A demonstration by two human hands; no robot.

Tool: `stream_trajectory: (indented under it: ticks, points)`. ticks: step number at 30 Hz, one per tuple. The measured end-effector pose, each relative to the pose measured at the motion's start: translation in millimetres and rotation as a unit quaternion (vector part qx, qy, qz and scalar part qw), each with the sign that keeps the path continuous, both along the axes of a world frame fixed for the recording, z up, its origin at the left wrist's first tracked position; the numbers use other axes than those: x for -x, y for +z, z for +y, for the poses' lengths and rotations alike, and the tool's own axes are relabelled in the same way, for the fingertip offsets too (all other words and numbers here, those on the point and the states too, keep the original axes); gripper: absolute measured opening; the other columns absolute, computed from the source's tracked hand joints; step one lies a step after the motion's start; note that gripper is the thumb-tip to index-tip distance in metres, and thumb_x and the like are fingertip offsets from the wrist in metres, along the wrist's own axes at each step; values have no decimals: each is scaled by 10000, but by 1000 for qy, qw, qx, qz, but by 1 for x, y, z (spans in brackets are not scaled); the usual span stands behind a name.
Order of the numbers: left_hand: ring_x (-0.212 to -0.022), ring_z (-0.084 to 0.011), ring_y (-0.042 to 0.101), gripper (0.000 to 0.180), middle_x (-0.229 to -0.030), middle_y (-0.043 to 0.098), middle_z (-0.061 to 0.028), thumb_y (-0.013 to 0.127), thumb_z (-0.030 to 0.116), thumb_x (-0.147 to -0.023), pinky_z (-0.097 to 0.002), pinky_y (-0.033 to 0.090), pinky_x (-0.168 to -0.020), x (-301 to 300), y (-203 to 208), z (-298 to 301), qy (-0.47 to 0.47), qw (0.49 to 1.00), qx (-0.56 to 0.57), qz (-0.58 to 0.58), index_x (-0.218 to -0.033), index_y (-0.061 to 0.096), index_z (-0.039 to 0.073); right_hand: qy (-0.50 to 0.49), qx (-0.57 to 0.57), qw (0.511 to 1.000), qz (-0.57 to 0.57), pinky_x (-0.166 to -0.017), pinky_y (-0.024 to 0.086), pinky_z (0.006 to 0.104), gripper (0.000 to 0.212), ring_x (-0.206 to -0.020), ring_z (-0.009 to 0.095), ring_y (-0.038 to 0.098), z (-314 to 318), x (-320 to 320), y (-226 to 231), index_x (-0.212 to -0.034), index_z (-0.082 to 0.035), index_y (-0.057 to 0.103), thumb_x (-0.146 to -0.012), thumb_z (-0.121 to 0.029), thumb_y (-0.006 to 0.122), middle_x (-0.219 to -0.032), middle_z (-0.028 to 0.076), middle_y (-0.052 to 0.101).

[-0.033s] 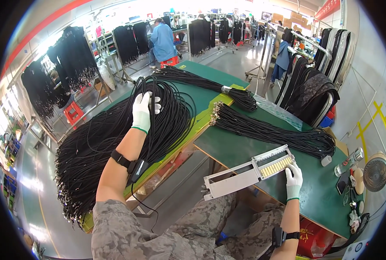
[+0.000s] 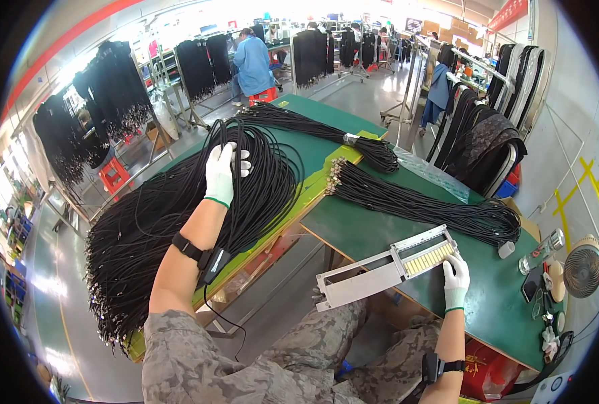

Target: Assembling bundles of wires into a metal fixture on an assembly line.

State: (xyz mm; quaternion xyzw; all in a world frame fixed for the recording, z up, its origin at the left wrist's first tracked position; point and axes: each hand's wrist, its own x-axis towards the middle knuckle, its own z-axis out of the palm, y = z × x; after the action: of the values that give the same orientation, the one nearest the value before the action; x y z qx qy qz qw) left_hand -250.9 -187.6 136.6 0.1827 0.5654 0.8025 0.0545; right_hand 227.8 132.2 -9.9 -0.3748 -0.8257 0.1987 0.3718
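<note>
My left hand (image 2: 220,176), in a white glove with a green cuff, lies on the large pile of black cables (image 2: 148,225) on the left table. Its fingers curl in among the looped cables near the top of the pile. In a matching glove, my right hand (image 2: 455,284) grips the right end of a long metal fixture (image 2: 361,288). A row of pale yellow pieces (image 2: 431,258) sits in that end, beside my fingertips. The fixture's other end reaches past the edge of the right table (image 2: 340,225), above my lap.
Two cable bundles, one tied (image 2: 313,125) and one (image 2: 420,202) with metal ends, lie beyond the fixture. A small fan (image 2: 583,268), a clear jar (image 2: 543,250) and a phone (image 2: 532,284) stand or lie at right. Racks of hanging cables (image 2: 114,87) and a seated person (image 2: 252,64) are farther off.
</note>
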Motion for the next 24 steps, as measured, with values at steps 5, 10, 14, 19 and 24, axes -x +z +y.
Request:
stream_trajectory:
  ticks: [5, 10, 14, 19, 24]
  points:
    - [-674, -207, 662, 227, -950, 683, -170, 506, 212, -999, -291, 548, -545, -2, 3, -1, -10, 1000, 2, -1, -1119, 530, 21, 3, 1, 1000, 13, -1003, 424, 359, 221, -1128, 294, 579, 0, -1, -2, -1030, -22, 696, -859, -142, 625, -1199, 156, 640]
    - [-704, -212, 667, 230, -955, 683, -169, 508, 216, -1000, -296, 556, -576, -2, 0, -3, -31, 999, -2, 22, -1116, 528, 18, 4, 2, 1000, 19, -997, 427, 355, 222, -1114, 289, 584, -2, 0, 0, -1028, -19, 694, -863, -148, 620, -1183, 149, 646]
    - [-717, -214, 669, 234, -961, 684, -166, 520, 216, -996, -303, 563, -596, -3, 3, -3, -38, 999, 4, 18, -1116, 526, 15, 1, 9, 1000, 15, -996, 428, 354, 225, -1112, 287, 588, -1, 0, 0, -1031, -16, 691, -866, -150, 619, -1176, 147, 649]
    - [-723, -209, 671, 244, -984, 681, -163, 577, 196, -968, -305, 568, -605, -4, 4, -3, -39, 999, 15, 24, -1115, 519, 10, 9, 10, 999, 30, -978, 431, 360, 236, -1091, 290, 577, 1, -3, -4, -1042, -12, 688, -867, -154, 619, -1191, 131, 645]
    - [-721, -200, 669, 268, -995, 677, -164, 641, 149, -926, -288, 565, -599, -1, 1, -3, -35, 998, 25, 48, -1112, 505, 12, 9, 10, 999, 31, -970, 432, 362, 236, -1078, 290, 573, 4, -2, -6, -1041, -9, 687, -866, -150, 617, -1192, 125, 647]
